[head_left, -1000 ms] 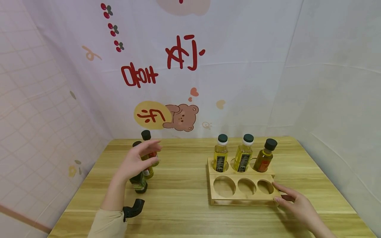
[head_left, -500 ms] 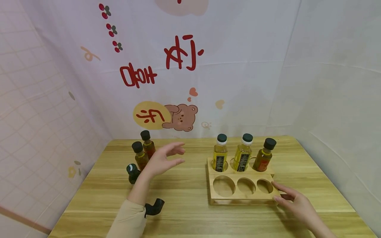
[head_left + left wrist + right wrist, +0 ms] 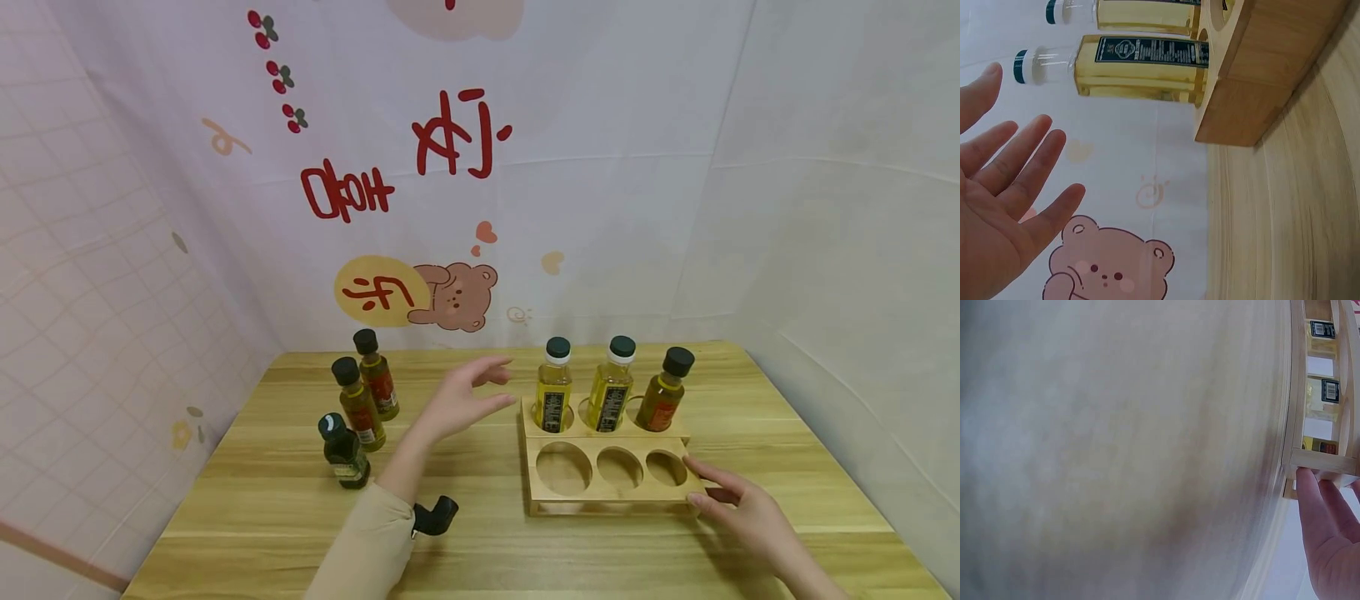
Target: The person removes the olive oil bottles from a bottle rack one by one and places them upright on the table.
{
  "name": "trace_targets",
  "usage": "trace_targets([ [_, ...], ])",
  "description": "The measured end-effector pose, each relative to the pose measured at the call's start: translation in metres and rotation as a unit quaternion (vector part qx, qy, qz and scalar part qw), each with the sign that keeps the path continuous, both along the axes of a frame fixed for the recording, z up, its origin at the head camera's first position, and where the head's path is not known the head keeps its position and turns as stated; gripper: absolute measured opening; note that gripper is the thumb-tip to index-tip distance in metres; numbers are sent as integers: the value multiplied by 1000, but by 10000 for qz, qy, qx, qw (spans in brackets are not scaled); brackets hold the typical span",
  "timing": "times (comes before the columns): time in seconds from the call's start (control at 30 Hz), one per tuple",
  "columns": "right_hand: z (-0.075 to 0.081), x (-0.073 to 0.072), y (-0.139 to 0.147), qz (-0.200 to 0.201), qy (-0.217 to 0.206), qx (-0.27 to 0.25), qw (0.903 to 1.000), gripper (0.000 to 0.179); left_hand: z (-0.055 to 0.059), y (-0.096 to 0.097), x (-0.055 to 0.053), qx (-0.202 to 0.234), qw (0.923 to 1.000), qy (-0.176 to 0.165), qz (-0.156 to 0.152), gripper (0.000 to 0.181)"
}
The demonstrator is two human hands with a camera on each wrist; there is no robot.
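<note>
A white cloth backdrop (image 3: 600,100) printed with red characters and a brown bear (image 3: 459,297) hangs behind a pale wood-grain worktop (image 3: 480,554). A two-tier light wooden rack (image 3: 596,492) stands right of centre on it, the lower front tier cut with three round openings. Upright in its back row are a clear bottle of yellow oil with a green cap (image 3: 553,400), a matching second oil bottle (image 3: 610,398) and a dark amber bottle with an orange-red label (image 3: 662,406).

The left hand (image 3: 461,404), from a beige sleeve (image 3: 367,542), hovers just left of the rack — fingers spread and gently bent, thumb well apart, holding nothing. The right hand (image 3: 742,517) touches the rack's right end with thumb and fingers — whether they pinch or merely press, I cannot tell.

At the left stand a squat dark green bottle (image 3: 347,458) and two black-capped amber bottles (image 3: 362,414), well apart from the rack.
</note>
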State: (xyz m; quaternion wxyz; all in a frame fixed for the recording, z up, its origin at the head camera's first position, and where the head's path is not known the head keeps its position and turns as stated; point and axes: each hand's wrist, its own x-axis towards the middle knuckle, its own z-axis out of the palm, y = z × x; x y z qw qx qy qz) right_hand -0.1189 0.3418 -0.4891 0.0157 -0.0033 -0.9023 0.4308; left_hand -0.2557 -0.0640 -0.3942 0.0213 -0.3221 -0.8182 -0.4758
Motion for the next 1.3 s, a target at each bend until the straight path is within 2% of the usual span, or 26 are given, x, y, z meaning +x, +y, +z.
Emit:
trace_targets([
  [0.33,0,0,0,11,-48,-67,10000,61,7,28,-11,218,9997,-119,62,55],
  [0.57,1,0,-1,33,-109,-121,9999,62,13,43,-20,110,9998,-132,-63,61],
  [0.8,1,0,0,54,-199,-107,9997,62,15,56,-23,234,9992,-329,-79,64],
  [1.0,1,0,0,47,-181,-113,9998,62,10,66,-24,610,9971,-445,95,63],
  [1.17,2,0,-1,55,-153,-187,9997,62,5,72,-24,1070,9919,-631,257,61],
  [1.3,2,0,-1,52,-155,-187,9997,62,2,77,-24,1277,9888,-672,375,57],
])
